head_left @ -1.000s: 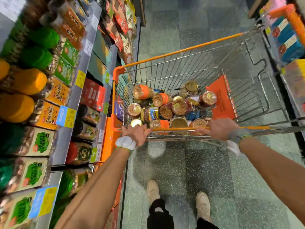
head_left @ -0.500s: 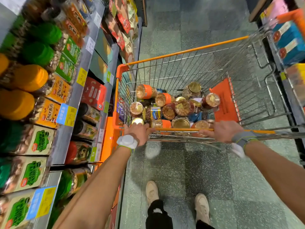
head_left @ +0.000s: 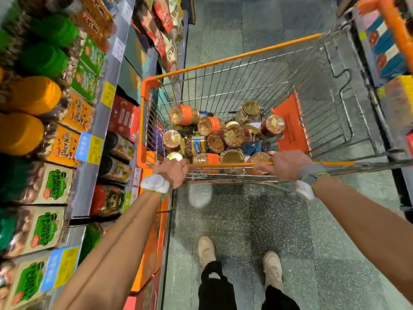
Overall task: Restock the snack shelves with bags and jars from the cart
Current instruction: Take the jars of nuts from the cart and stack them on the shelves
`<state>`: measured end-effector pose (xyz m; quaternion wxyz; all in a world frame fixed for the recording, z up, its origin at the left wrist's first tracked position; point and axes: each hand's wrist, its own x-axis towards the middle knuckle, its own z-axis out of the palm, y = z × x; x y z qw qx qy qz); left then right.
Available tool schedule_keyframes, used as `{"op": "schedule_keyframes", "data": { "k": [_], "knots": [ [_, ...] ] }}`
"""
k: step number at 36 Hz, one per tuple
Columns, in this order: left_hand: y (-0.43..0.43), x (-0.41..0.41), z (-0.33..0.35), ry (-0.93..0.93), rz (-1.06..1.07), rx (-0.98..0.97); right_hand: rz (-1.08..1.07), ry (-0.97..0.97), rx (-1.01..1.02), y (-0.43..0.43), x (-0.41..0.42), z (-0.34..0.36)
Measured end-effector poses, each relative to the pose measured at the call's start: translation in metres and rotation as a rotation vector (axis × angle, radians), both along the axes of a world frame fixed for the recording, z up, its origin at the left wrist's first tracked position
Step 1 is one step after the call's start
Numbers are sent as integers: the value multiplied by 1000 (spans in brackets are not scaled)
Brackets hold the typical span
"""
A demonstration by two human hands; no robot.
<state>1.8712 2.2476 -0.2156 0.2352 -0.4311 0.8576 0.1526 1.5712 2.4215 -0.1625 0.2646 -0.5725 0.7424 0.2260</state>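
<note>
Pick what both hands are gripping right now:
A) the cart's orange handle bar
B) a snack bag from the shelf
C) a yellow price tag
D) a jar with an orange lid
A: the left hand and the right hand each curl round the orange handle bar, while the jars lie untouched in the cart.

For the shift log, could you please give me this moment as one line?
left hand: holds cart handle | right hand: holds cart handle | jars: piled in cart | snack shelves: left of cart
</note>
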Motion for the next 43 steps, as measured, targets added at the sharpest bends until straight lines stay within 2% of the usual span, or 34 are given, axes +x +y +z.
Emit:
{"op": "schedule_keyframes", "data": {
  "k": [8,16,29,36,43],
  "knots": [
    [7,14,3,14,13,45,0,-10,72,-8,11,8],
    [1,10,10,-38,15,121,17,-22,12,-7,-2,-12],
    [-17,-13,17,-54,-50,96,-94,-48,40,-10,-5,-2],
    [-26,-24,18,-80,-56,156,-142,-31,58,-11,-9,-1],
    [-33,-30,19,-185,-46,237,-145,-75,13,-6,-13,-7]
  ]
}}
